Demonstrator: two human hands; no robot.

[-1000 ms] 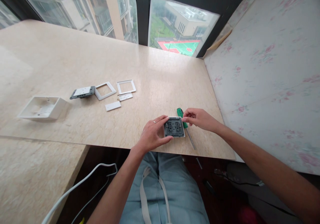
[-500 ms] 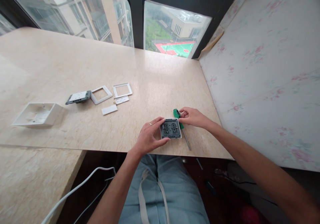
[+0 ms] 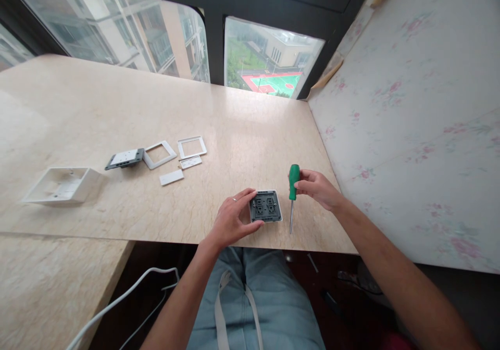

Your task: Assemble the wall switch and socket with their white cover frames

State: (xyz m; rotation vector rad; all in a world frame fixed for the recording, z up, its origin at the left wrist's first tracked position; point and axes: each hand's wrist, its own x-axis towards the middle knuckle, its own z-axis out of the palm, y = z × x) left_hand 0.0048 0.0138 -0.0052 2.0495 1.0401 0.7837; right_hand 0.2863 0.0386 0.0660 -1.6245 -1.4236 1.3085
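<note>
**Switch module and screwdriver at the desk's near edge**

Any lettering on the grey switch module [image 3: 265,207] is too small to read. The module sits close to the near edge of the desk [image 3: 234,126], inner side up. The left hand [image 3: 230,220] pinches its left side, thumb below and fingers above. Just to its right, the right hand [image 3: 318,187] pinches the green handle of a screwdriver [image 3: 293,175], whose shaft points down toward the near edge. Well apart, toward the left edge, lie two white frames [image 3: 158,153], a second module [image 3: 125,158] and a white box [image 3: 58,185].
</note>
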